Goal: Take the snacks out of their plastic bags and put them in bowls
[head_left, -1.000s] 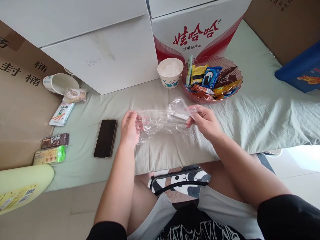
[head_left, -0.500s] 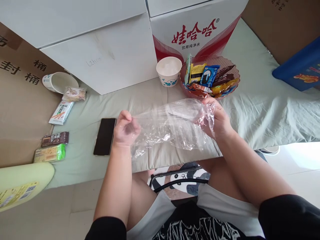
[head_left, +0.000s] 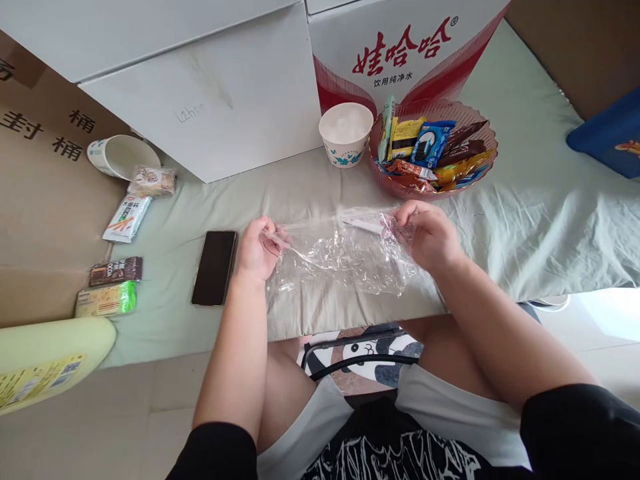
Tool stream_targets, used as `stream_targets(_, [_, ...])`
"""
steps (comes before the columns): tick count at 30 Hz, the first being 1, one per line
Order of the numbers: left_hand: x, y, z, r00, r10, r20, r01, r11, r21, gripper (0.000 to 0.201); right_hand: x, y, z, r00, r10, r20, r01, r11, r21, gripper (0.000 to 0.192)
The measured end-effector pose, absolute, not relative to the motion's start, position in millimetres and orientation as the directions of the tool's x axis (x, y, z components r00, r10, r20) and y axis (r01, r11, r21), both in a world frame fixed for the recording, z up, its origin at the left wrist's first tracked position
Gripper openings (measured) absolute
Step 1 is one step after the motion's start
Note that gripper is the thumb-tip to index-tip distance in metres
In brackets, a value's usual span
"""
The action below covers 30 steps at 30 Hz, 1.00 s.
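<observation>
A clear plastic bag (head_left: 345, 257) is stretched between my two hands just above the pale green cloth (head_left: 525, 220). My left hand (head_left: 257, 248) pinches its left top edge. My right hand (head_left: 425, 233) grips its right top corner. The bag hangs crumpled below the taut edge. A pink bowl (head_left: 487, 157) full of wrapped snacks stands just beyond my right hand. A white paper cup (head_left: 346, 137) stands to the left of the bowl.
A black phone (head_left: 215, 267) lies left of my left hand. Snack packets (head_left: 116, 271) lie at the far left near a tipped paper cup (head_left: 123, 157). White cartons (head_left: 240, 107) and a red-printed box (head_left: 405, 53) stand behind. A blue box (head_left: 607, 137) sits far right.
The bag was bunched, then spread wide over my right hand; now its top edge is pulled taut between both hands, lower over the cloth. The camera shifted slightly.
</observation>
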State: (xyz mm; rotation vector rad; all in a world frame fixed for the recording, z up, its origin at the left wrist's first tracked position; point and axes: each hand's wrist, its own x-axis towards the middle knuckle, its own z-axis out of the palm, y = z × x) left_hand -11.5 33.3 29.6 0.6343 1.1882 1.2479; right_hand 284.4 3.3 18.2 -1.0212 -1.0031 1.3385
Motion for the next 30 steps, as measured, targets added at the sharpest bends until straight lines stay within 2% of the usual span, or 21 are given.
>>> stream_targets(3, [-12, 30, 30, -0.047, 0.972, -0.229, -0.366, 0.196, 0.909, 0.047, 288, 1, 18, -0.014, 1.0, 0.014, -0.251, 0.01, -0.968, 0.047])
stream_targets(6, [-14, 30, 31, -0.002, 0.962, -0.273, -0.312, 0.258, 0.914, 0.038, 291, 2, 14, -0.006, 1.0, -0.031, -0.203, -0.031, -0.979, 0.045])
stream_targets(9, [-15, 33, 30, -0.083, 0.96, -0.268, -0.349, 0.224, 0.91, 0.036, 290, 4, 9, 0.013, 0.999, -0.032, -0.233, -0.028, -0.972, 0.038])
stream_targets(12, [-14, 34, 28, -0.158, 0.963, -0.217, -0.454, 0.125, 0.882, 0.042, 288, 6, 6, 0.055, 0.998, 0.023, -0.236, 0.036, -0.971, 0.052])
stream_targets(14, [-14, 33, 26, -0.071, 0.952, -0.299, -0.433, 0.24, 0.869, 0.034, 287, 7, 6, 0.069, 0.997, 0.037, -0.227, 0.052, -0.972, 0.061])
stream_targets(17, [-15, 31, 26, 0.125, 0.875, -0.467, -0.248, 0.484, 0.839, 0.035, 293, 5, 10, 0.046, 0.999, 0.006, -0.292, 0.019, -0.956, 0.062])
stream_targets(19, [-18, 31, 28, 0.123, 0.873, -0.472, -0.232, 0.487, 0.842, 0.031, 304, 2, 14, -0.034, 0.998, -0.049, -0.398, -0.059, -0.915, 0.055])
stream_targets(22, [-21, 31, 32, 0.086, 0.906, -0.415, -0.361, 0.417, 0.834, 0.021, 317, -1, 19, -0.176, 0.979, -0.101, -0.541, -0.182, -0.821, 0.047])
stream_targets(24, [-19, 31, 33, 0.154, 0.895, -0.418, -0.354, 0.445, 0.823, 0.019, 315, -1, 21, -0.255, 0.96, -0.113, -0.575, -0.245, -0.78, 0.046])
stream_targets(27, [-12, 31, 30, 0.271, 0.83, -0.488, -0.168, 0.54, 0.825, 0.023, 296, 1, 20, -0.42, 0.895, -0.149, -0.504, -0.367, -0.782, 0.047])
stream_targets(30, [-7, 30, 26, 0.315, 0.768, -0.557, -0.01, 0.59, 0.807, 0.028, 276, -1, 16, -0.615, 0.748, -0.248, -0.289, -0.506, -0.813, 0.052])
